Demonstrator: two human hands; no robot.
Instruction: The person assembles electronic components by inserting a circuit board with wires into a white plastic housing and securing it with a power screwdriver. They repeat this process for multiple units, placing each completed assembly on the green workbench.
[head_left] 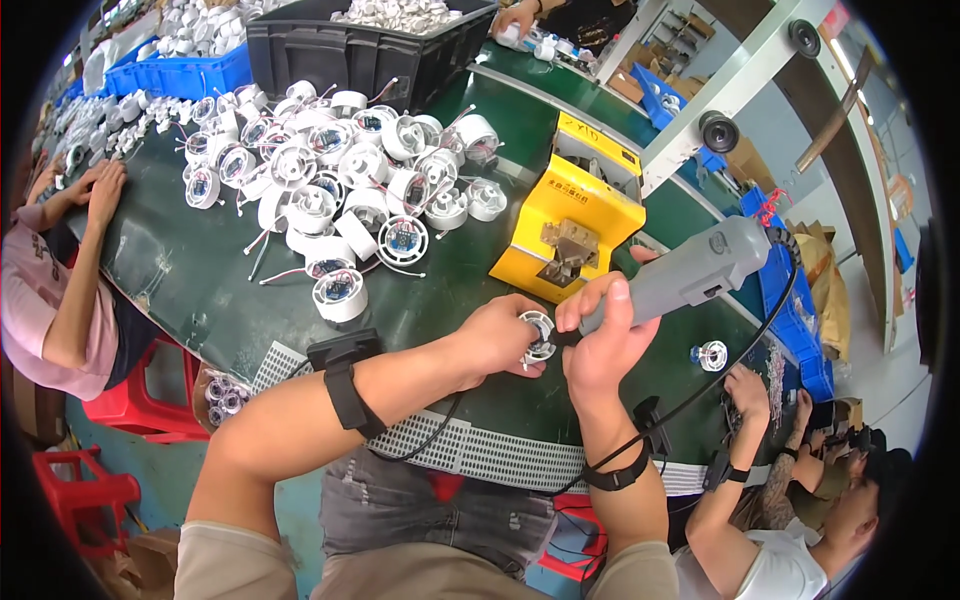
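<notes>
My left hand [497, 338] is closed around a small white round plastic housing [541, 340], holding it just above the green table. In my right hand [612, 335] is a grey electric screwdriver [690, 275], its fingers wrapped round the front part of the body. The tool's tip points toward the housing; my fingers hide whether it touches. Beyond my hands stands a yellow screw feeder [550, 215] with a metal mechanism on its front. A large pile of white round housings [330, 170] with blue circuit boards and thin wires lies to the far left of my hands.
A black bin [300, 50] and a blue bin [180, 72], both with white parts, stand behind the pile. The screwdriver's black cable [765, 325] loops down on the right. Co-workers' hands rest at the table on the left [100, 190] and right [748, 390]. Perforated white strips [500, 450] line the near edge.
</notes>
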